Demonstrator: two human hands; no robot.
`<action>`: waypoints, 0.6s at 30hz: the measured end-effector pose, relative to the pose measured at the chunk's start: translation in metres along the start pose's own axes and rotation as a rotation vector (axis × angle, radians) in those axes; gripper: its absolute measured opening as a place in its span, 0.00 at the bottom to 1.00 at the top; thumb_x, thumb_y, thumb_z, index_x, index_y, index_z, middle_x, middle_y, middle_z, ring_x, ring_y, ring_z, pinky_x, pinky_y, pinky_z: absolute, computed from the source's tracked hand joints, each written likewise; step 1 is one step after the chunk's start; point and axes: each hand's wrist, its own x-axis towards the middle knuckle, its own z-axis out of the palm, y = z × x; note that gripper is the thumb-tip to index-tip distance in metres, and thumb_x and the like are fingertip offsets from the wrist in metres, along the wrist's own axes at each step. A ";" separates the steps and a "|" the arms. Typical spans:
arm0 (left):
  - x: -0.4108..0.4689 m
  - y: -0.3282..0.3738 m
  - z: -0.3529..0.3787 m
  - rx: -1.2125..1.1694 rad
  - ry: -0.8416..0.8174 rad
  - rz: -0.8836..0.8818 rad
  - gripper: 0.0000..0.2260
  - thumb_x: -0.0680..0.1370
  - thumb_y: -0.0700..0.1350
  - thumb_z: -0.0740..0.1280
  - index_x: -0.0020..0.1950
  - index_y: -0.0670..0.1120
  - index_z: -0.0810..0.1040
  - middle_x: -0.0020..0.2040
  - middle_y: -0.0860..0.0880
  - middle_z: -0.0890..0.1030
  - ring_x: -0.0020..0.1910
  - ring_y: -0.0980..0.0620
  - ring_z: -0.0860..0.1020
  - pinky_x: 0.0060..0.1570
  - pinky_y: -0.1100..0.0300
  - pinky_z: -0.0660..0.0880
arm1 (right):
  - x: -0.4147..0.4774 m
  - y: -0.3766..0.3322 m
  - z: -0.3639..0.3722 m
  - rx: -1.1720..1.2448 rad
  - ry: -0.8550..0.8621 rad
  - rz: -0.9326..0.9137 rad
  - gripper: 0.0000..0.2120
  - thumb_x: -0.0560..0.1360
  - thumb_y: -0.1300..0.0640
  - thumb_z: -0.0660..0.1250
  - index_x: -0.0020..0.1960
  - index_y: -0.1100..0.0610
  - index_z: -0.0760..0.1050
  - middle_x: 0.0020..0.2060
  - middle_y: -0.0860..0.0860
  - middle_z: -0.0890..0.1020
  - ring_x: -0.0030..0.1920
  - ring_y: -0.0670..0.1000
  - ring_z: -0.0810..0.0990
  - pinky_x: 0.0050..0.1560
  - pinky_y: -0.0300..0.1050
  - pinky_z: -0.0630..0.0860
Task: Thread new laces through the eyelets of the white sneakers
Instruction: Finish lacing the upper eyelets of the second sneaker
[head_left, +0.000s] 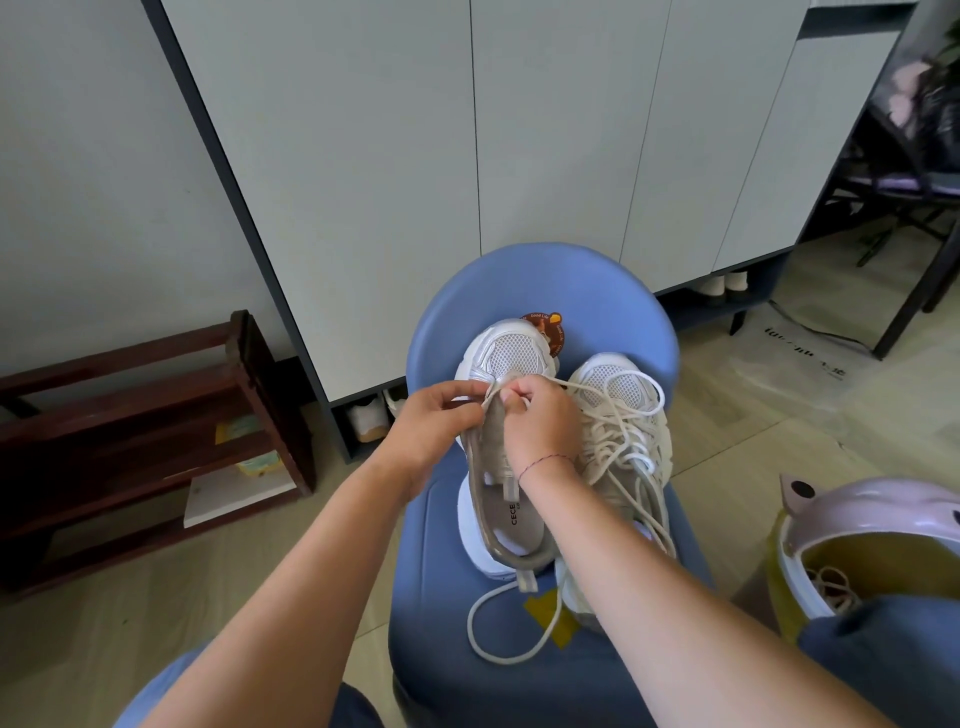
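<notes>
Two white mesh sneakers lie side by side on a blue chair (540, 670), toes pointing away from me. The left sneaker (511, 353) has its tongue area open. My left hand (434, 423) pinches the sneaker's left edge near the lowest eyelets. My right hand (540, 421) pinches a cream lace (519, 631) at the same spot, just below the toe mesh. The lace's free length trails over the chair seat in a loop near me. The right sneaker (621, 387) is covered with loose cream lacing.
A pink-lidded bin (872, 525) with old laces inside stands at the right. A dark wooden shoe rack (156, 431) is at the left. White cabinet doors (545, 130) rise behind the chair, with shoes underneath. Light floor surrounds the chair.
</notes>
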 end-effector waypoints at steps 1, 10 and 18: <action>0.000 0.000 0.001 0.036 0.037 0.001 0.14 0.69 0.41 0.71 0.55 0.46 0.81 0.49 0.45 0.85 0.49 0.50 0.81 0.56 0.58 0.76 | 0.000 0.000 -0.001 0.029 -0.010 0.005 0.07 0.76 0.58 0.63 0.44 0.53 0.79 0.43 0.50 0.82 0.46 0.53 0.78 0.42 0.43 0.69; 0.003 0.021 0.018 0.708 0.171 0.135 0.13 0.69 0.42 0.73 0.52 0.43 0.79 0.44 0.49 0.82 0.42 0.53 0.79 0.38 0.62 0.74 | 0.003 0.001 -0.013 0.083 -0.081 -0.006 0.05 0.74 0.59 0.67 0.47 0.55 0.82 0.46 0.50 0.84 0.49 0.52 0.80 0.50 0.46 0.75; 0.008 0.016 0.027 0.808 0.291 0.232 0.02 0.73 0.40 0.69 0.42 0.42 0.81 0.43 0.43 0.83 0.41 0.46 0.79 0.45 0.52 0.76 | 0.003 -0.006 -0.027 -0.114 -0.181 -0.108 0.06 0.73 0.61 0.68 0.46 0.53 0.83 0.45 0.50 0.84 0.46 0.51 0.79 0.44 0.40 0.70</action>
